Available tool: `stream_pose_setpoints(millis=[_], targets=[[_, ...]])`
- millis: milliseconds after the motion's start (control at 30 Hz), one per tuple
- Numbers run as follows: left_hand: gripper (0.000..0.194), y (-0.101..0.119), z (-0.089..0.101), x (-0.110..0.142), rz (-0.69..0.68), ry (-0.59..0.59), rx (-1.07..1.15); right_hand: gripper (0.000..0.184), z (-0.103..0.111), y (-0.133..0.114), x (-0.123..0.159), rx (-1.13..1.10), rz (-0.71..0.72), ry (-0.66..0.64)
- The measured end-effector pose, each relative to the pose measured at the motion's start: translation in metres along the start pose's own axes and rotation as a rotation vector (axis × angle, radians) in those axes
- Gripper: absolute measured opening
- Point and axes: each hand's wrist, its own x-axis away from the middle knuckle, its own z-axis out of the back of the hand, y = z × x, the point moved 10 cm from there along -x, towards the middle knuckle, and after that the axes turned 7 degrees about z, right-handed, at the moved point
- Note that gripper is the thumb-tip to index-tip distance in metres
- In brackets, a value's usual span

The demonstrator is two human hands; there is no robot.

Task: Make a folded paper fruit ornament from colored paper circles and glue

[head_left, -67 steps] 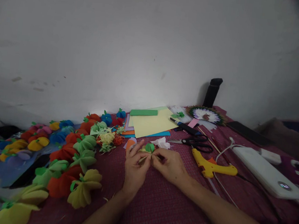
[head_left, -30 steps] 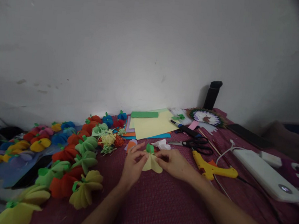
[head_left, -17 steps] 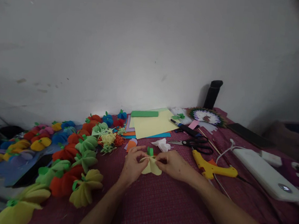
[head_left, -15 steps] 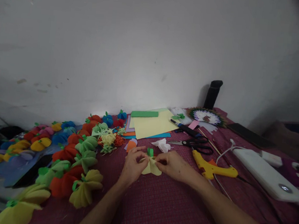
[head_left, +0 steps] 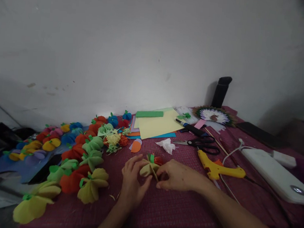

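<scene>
A small pale yellow paper pumpkin (head_left: 146,169) with a green loop stem (head_left: 152,158) lies between my two hands. My left hand (head_left: 132,180) wraps round its left side, the fingers behind and the thumb in front. At its right side, my right hand (head_left: 177,175) is closed with curled fingers at a raised yellow flap, and the fingertips are partly hidden. A bit of red shows just behind the pumpkin. Beyond lie a crumpled white tissue (head_left: 166,145) and orange and lilac paper pieces (head_left: 136,146).
Finished paper pumpkins (head_left: 92,158) in several colours crowd the left side. Coloured sheets (head_left: 158,123), black scissors (head_left: 203,144) and a cutter knife (head_left: 192,128) lie at the back. On the right are a yellow glue gun (head_left: 220,169) with its cord and a white power bank (head_left: 275,174).
The yellow flaps were spread and pinched by both hands; now they are folded together round the pumpkin. My left thumb has moved lower and away from the right hand. The view has shifted slightly.
</scene>
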Motion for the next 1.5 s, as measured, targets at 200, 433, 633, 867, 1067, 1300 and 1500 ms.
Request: stream_pose_setpoints(millis=[200, 433, 633, 867, 1067, 1300, 1500], targets=[[0.029, -0.004, 0.02, 0.019, 0.027, 0.188, -0.065, 0.016, -0.014, 0.009, 0.002, -0.064, -0.023, -0.084], [0.011, 0.016, 0.015, 0.023, -0.024, 0.152, -0.168, 0.016, -0.018, 0.016, -0.001, -0.025, -0.042, -0.138], [0.014, 0.01, 0.008, 0.02, 0.034, 0.125, -0.206, 0.019, -0.015, 0.013, -0.002, 0.022, -0.017, -0.113], [0.012, 0.012, 0.005, 0.016, 0.081, 0.125, -0.231, 0.02, -0.011, 0.011, -0.004, 0.067, -0.019, -0.089], [0.01, 0.008, 0.003, 0.015, 0.09, 0.146, -0.256, 0.019, -0.008, 0.006, -0.002, 0.092, -0.04, -0.101], [0.01, 0.006, 0.001, 0.016, 0.055, 0.131, -0.216, 0.021, -0.009, 0.011, -0.001, -0.007, -0.087, -0.128], [0.01, 0.005, 0.001, 0.016, 0.051, 0.106, -0.183, 0.021, -0.008, 0.007, -0.001, -0.016, -0.089, -0.132]])
